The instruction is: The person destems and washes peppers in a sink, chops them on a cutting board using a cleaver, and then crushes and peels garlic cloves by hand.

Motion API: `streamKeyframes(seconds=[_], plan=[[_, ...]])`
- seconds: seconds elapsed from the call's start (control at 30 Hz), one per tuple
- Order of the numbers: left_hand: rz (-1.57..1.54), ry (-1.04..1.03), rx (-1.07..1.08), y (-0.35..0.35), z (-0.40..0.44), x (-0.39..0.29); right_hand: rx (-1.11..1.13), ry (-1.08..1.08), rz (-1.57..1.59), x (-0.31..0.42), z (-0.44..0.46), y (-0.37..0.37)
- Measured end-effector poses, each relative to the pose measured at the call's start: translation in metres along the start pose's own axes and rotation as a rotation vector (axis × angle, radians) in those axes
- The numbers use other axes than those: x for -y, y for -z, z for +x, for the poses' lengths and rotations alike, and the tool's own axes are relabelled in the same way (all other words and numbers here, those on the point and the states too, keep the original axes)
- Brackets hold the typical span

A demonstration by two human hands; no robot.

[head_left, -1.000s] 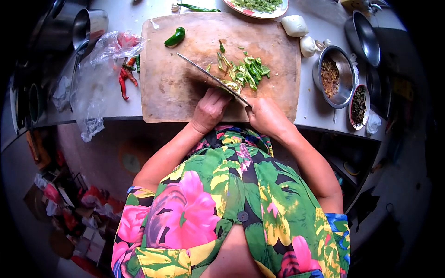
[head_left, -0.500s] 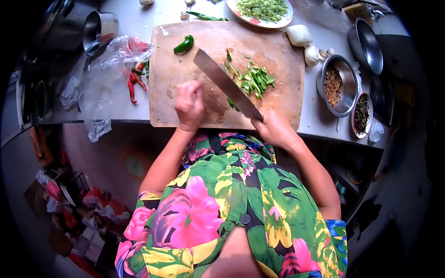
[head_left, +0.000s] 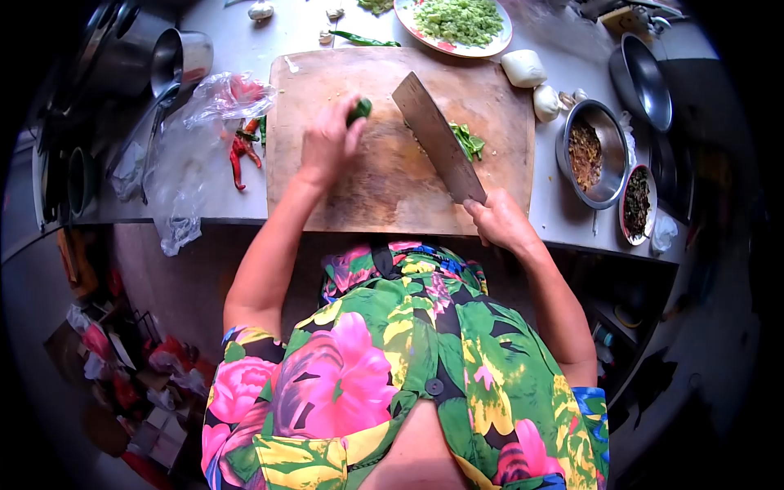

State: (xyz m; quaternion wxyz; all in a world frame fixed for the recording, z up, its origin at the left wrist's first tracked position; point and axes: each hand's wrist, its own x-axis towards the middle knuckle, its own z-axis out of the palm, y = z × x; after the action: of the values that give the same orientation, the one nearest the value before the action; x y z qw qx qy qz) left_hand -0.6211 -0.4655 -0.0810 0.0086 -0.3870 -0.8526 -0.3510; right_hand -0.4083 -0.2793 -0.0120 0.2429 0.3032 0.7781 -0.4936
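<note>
My left hand (head_left: pixel 328 140) is closed on a piece of green pepper (head_left: pixel 358 111) over the left part of the wooden cutting board (head_left: pixel 310 208). In my right hand (head_left: pixel 501 219) is the handle of a cleaver (head_left: pixel 437 135), its broad blade slanting up and to the left above the board. Cut green pepper pieces (head_left: pixel 467 142) lie beside the blade on its right, partly hidden behind it. Wet brown patches mark the middle of the board.
Behind the board are a plate of chopped greens (head_left: pixel 461 24) and a long green pepper (head_left: pixel 366 39). At right stand a peeled white vegetable (head_left: pixel 523 69), a metal bowl (head_left: pixel 563 155) and a small dish (head_left: pixel 649 216). Red peppers (head_left: pixel 238 167) and a plastic bag (head_left: pixel 175 163) lie left.
My left hand has moved up the board and taken hold of the green pepper piece. The cleaver has shifted right, and now covers part of the cut pieces.
</note>
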Motion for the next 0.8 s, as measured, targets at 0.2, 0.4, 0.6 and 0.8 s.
streamKeyframes(seconds=[0.2, 0.4, 0.6, 0.8], plan=[[0.062, -0.393, 0.062, -0.015, -0.073, -0.054, -0.100, 0.266, -0.356, 0.001, -0.009, -0.023], [-0.006, -0.299, -0.083, -0.025, -0.087, -0.053, -0.032, 0.273, -0.483, 0.003, -0.005, -0.031], [-0.057, -0.270, -0.117, -0.027, -0.085, -0.054, -0.023, 0.255, -0.377, 0.022, -0.011, -0.017], [-0.057, -0.241, -0.125, -0.031, -0.088, -0.050, -0.013, 0.300, -0.469, 0.028, -0.016, -0.018]])
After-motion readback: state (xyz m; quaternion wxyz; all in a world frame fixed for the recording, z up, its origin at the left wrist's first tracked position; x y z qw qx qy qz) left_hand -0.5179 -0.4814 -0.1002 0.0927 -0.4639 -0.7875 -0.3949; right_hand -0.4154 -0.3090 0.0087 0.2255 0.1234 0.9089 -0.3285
